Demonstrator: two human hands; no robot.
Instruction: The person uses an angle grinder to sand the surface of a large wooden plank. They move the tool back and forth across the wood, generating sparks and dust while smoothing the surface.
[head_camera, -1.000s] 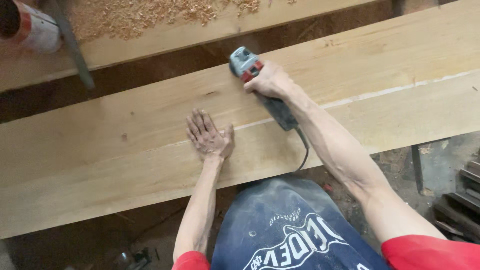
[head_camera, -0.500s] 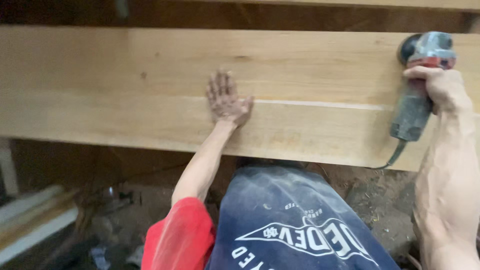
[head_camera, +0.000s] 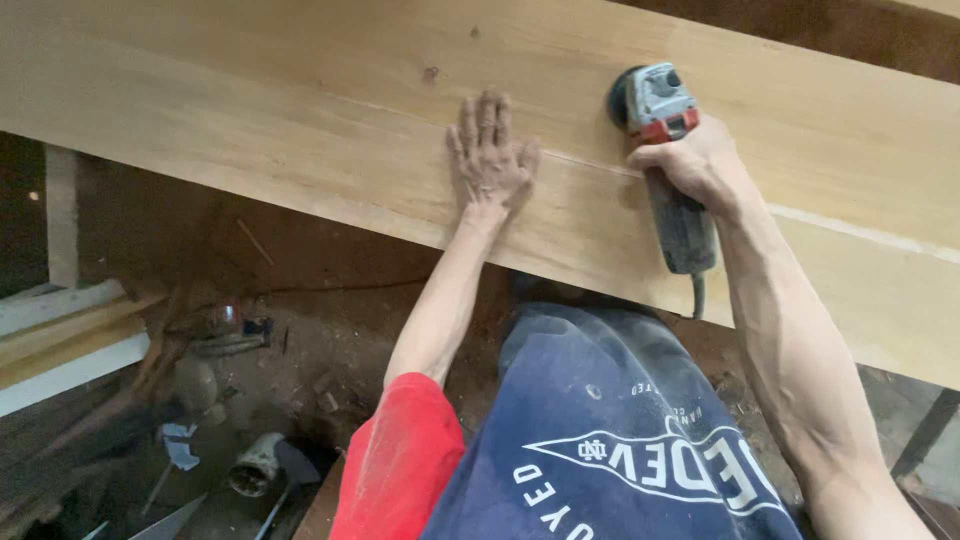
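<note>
A wide pale wooden board (head_camera: 300, 110) made of two joined planks runs across the upper view. My left hand (head_camera: 488, 152) lies flat on it, fingers spread, over the glue seam. My right hand (head_camera: 692, 162) grips a grey and red angle grinder (head_camera: 664, 150) by its body. The grinder's head rests on the board just right of my left hand. Its cord hangs down off the near edge of the board.
I wear a dusty blue apron (head_camera: 610, 430) and red sleeves. Below the board is a dirt floor with scrap tools, a small cylinder (head_camera: 255, 465) and debris at lower left. White and wooden battens (head_camera: 60, 340) lie at the left edge.
The view has swung and tilted. My right hand has brought the grinder back in from the far right until it sits close to my left hand, which stays flat on the board.
</note>
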